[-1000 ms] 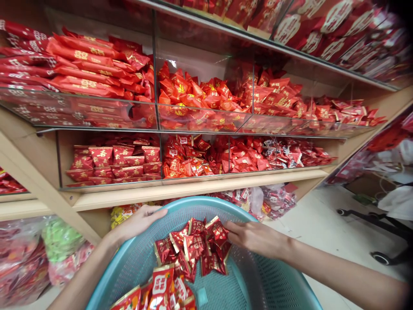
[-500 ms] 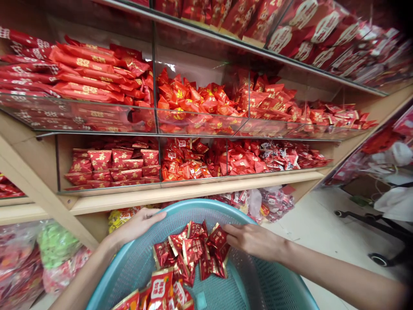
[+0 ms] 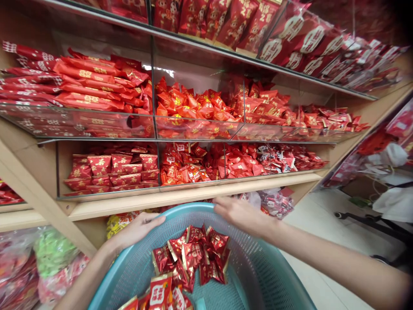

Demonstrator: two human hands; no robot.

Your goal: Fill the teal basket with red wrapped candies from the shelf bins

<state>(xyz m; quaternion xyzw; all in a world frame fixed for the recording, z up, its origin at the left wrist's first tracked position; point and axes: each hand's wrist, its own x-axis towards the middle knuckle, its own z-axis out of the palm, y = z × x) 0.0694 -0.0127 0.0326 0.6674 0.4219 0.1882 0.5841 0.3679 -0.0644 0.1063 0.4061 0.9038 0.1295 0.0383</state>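
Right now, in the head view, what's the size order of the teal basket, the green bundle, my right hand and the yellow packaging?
Teal basket
Green bundle and right hand, too alike to rank
Yellow packaging, partly hidden

Extends bare forearms [image 3: 322, 256] from near left and near right — holds the left hand [image 3: 137, 228] with thumb [image 3: 157, 222] pointing right, the right hand [image 3: 237, 213] palm-down, fingers leftward.

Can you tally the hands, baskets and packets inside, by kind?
Bare left hand and right hand: 2
Teal perforated plastic basket: 1
Dark red, gold-edged glossy packets: at least 5
Red, white-labelled packets: at least 2
Total: at least 10 (overlaps hide some)
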